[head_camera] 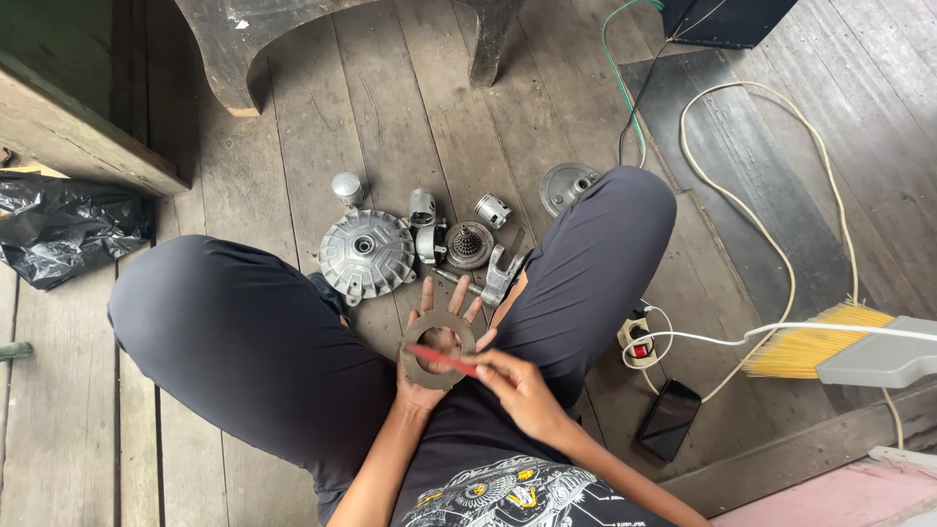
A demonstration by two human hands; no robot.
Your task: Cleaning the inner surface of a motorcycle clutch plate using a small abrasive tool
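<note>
- Flat grey ring [435, 350] is lying on the open palm of the left hand [434, 363], just below the middle of the frame, between the person's knees.
- Left hand is spreading its fingers wide under the ring, propping it rather than gripping it.
- Right hand [520, 387] is pinching a thin red stick [441, 358], fingers closed around its lower right end.
- Red stick is running with its long axis from lower right to upper left, its tip crossing the ring's face over the central hole.
- Finned metal hub [366, 254], a gear [468, 244] and small cylinders are sitting on the plank floor [410, 107] just above the hands.
</note>
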